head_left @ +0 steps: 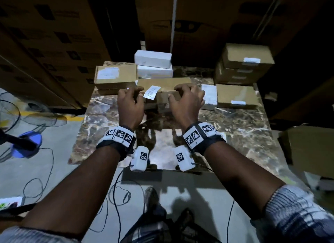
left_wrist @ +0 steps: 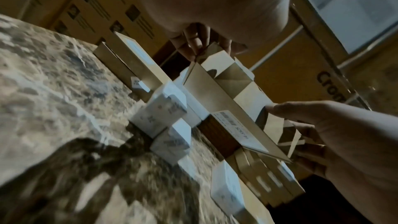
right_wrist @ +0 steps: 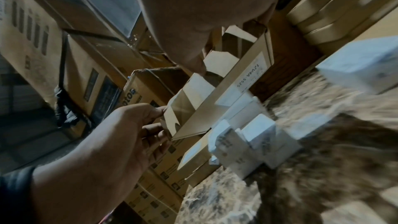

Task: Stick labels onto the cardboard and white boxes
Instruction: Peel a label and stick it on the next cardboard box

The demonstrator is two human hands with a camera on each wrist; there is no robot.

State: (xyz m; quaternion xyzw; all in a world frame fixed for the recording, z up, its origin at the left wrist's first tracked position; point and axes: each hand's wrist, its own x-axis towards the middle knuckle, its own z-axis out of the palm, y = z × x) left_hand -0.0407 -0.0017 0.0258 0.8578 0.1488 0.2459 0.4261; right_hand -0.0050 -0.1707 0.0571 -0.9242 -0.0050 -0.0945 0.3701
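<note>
Hands are lifting a flat cardboard box point(head_left: 163, 90) clear of the desk point(head_left: 235, 132) near its far middle. The left hand point(head_left: 130, 105) is grasping the box's left end, the right hand point(head_left: 187, 102) is clamping its right end, fingers curled over the top. A label point(head_left: 151, 92) is lying on the near edge, one corner overhanging and apparently unpressed. Tilting the box could be peeling it loose; loose end flaps could be buckling, and neighbouring white boxes point(head_left: 153, 65) could be getting knocked.

marble table point(head_left: 235, 134), floor cables point(head_left: 45, 170), perhaps fan point(head_left: 10, 114)
</note>
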